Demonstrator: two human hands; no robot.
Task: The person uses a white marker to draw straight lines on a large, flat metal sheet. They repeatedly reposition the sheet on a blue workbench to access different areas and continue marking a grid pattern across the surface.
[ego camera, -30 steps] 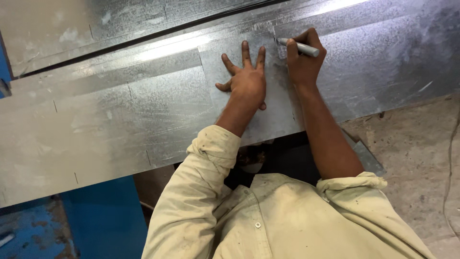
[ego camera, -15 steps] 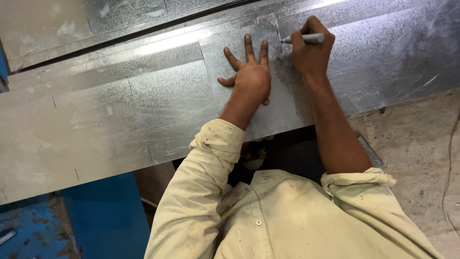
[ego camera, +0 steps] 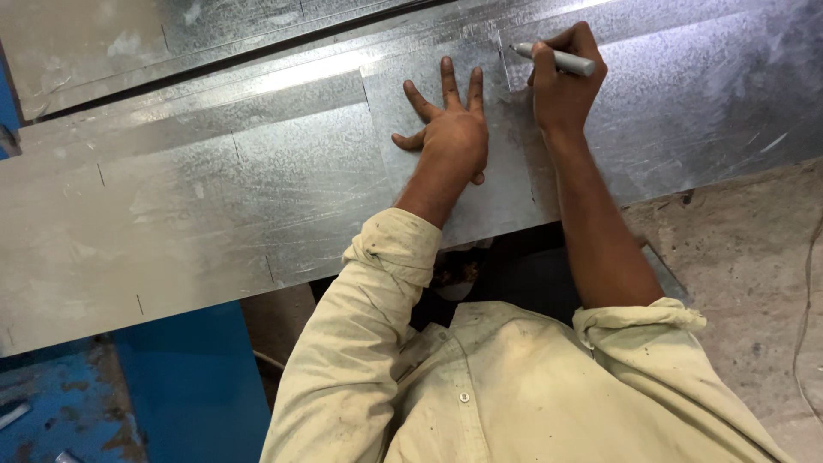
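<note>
A left hand (ego camera: 450,133) is pressed flat, fingers spread and empty, on a smaller metal sheet (ego camera: 446,206) that is laid over a long metal sheet (ego camera: 189,197) on a blue bench (ego camera: 184,377). A grey marker (ego camera: 557,60) is gripped in the clenched right hand (ego camera: 561,90), its tip set at the smaller sheet's upper right corner, just beside the left fingertips. Both forearms are stretched forward from rolled cream sleeves (ego camera: 390,257). Compared with half a second earlier, the hands are seen barely shifted; the marker is held at the same corner.
</note>
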